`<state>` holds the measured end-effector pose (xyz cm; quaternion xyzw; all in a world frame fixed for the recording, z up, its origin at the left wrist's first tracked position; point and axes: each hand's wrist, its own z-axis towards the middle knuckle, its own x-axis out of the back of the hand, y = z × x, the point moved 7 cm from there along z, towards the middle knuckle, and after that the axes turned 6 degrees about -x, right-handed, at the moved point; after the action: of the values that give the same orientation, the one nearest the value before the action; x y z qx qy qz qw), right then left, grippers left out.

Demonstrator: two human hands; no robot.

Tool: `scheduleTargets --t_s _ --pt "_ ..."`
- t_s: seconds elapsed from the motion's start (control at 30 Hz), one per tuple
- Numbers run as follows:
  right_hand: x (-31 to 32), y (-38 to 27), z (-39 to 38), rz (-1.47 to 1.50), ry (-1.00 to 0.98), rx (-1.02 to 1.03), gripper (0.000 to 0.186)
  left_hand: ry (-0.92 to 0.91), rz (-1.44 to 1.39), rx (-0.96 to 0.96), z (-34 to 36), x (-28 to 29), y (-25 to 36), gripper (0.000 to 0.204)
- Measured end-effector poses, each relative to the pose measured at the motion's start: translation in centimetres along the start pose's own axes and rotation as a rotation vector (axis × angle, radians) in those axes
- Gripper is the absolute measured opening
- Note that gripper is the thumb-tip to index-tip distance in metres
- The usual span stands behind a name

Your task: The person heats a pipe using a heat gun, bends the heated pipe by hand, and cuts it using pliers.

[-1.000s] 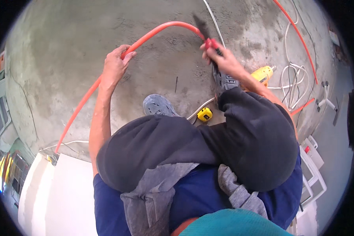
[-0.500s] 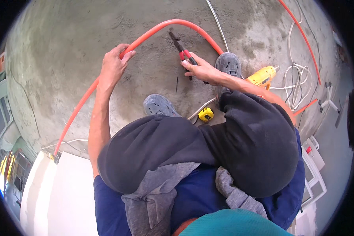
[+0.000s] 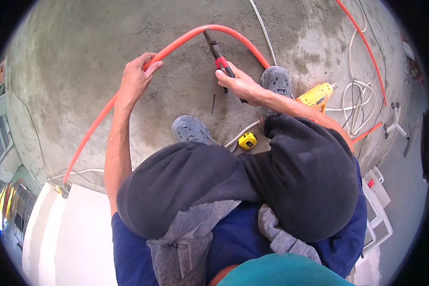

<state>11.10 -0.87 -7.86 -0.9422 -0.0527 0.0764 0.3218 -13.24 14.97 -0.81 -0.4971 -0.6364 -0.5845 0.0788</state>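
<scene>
And here's the left hand point(image 3: 136, 78) wrapped around the orange tube point(image 3: 181, 39), thumb and fingers closed on it, seemingly to steady the arch that rises over the far side of the concrete floor point(image 3: 95, 43). From that grip the tube trails down the left to the near side; its other leg comes down on the right to the front of the right shoe point(image 3: 276, 80), which may well be there to pin it, though the contact is hidden. Over to the right hand point(image 3: 238, 83): fingers curled around the red-and-black handles of the pliers point(image 3: 213, 49), nose angled up and far so the tip meets the arch near its crown; whether it bites, you cannot tell. The left shoe point(image 3: 190, 127) sits nearer, likely for balance, with the yellow tape measure point(image 3: 247, 141) close between the knees and a yellow power tool point(image 3: 316, 95) lying off right.
</scene>
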Motion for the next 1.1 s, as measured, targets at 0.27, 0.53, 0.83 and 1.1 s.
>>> scheduleTargets --t_s 0.27,0.53,0.83,1.1 --pt "0.2 -0.7 0.6 -0.059 0.101 0.114 0.06 -0.034 -0.013 0.037 0.0 0.0 0.0 0.035" --pt "0.1 -0.1 1.1 -0.001 0.079 0.116 0.058 -0.005 -0.021 -0.04 0.6 -0.1 -0.3 0.035" --pt "3.3 0.3 -0.2 -0.207 -0.142 -0.117 0.069 0.012 -0.061 -0.039 0.8 -0.5 -0.9 0.036" --pt "13.0 -10.5 -5.9 -0.775 -0.303 -0.273 0.057 0.051 -0.024 -0.027 -0.1 -0.4 -1.7 0.036"
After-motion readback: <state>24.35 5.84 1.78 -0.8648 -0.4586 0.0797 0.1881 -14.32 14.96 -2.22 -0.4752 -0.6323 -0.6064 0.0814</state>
